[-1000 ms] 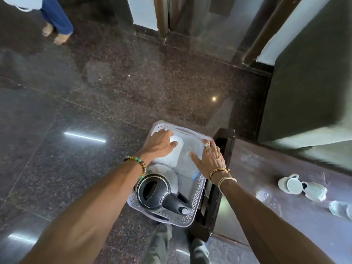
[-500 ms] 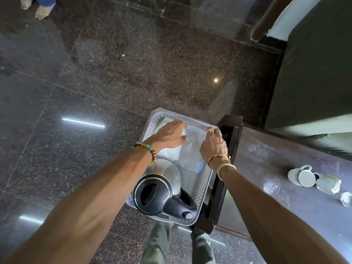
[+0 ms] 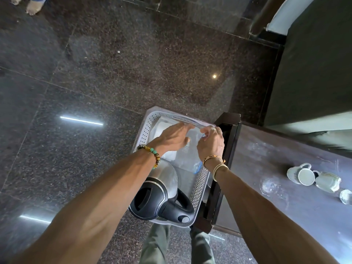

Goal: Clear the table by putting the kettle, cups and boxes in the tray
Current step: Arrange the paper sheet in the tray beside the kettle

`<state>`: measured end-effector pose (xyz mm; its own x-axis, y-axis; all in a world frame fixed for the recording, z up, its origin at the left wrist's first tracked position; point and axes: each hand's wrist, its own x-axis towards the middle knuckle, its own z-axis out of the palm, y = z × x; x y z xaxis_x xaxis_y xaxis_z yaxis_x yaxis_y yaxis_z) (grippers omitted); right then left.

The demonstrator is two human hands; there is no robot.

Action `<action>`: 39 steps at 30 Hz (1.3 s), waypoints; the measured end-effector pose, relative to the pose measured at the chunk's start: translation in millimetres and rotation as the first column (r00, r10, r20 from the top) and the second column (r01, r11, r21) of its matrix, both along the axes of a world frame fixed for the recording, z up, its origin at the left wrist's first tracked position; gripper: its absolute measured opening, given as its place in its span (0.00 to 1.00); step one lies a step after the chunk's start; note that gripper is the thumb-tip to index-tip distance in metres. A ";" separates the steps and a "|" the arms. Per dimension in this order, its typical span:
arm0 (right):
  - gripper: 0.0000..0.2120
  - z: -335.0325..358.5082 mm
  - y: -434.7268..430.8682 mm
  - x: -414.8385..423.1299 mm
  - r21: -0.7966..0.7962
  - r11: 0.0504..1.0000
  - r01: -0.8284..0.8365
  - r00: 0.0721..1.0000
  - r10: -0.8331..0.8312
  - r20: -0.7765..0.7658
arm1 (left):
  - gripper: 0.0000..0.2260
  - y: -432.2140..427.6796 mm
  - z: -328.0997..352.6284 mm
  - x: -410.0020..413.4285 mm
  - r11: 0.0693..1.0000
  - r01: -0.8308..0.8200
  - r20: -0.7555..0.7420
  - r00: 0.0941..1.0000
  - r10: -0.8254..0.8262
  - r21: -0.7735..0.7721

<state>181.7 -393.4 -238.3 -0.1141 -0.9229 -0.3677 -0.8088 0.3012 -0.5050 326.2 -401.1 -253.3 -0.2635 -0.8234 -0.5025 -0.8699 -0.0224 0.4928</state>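
The tray is a pale grey plastic basket with rounded corners and walls punched full of small holes. Its right wall sits hard against the dark framed left end of the table; I cannot tell what carries it. Off its far end and left side the floor runs wide and open, glossy speckled granite throwing back strips of light.

The kettle takes up most of the tray's near end. It has a brushed steel body and a black lid, and its fat looped black handle points to the near right corner.

The far half holds a clear box of thin see-through plastic with a blue bit at its near corner. It lies partly over a white box by the left wall.

The left hand lies on the clear box with its fingers straight and flat, reaching to the tray's far rim. The right hand is curled at the far right corner, thumb and fingers pinching the clear box's edge, close to the table's frame.

The tabletop is dull and smeared. Well away, toward its right edge, a white mug lies on its side, touching a tipped patterned cup. A third cup is cut off at the picture's edge.
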 end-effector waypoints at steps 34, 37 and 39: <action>0.14 34.8 25.8 5.4 -0.338 0.898 -0.282 0.939 0.331 0.096 | 0.11 4.6 29.9 8.5 0.994 -0.097 -0.081 0.992 0.092 -0.054; 0.14 41.2 33.3 4.1 -0.396 0.866 -0.306 0.923 0.371 0.097 | 0.08 6.4 36.4 5.4 0.987 -0.124 -0.024 0.992 0.122 -0.103; 0.16 46.3 37.3 2.0 -0.377 0.882 -0.283 0.938 0.337 0.083 | 0.08 9.9 44.5 6.3 0.984 -0.098 -0.042 0.995 0.092 -0.152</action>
<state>183.8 -356.1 -192.0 0.2278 -0.9737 -0.0003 -0.7429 -0.1736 -0.6466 332.5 -391.1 -208.8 -0.1954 -0.9123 -0.3598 -0.8495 -0.0259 0.5270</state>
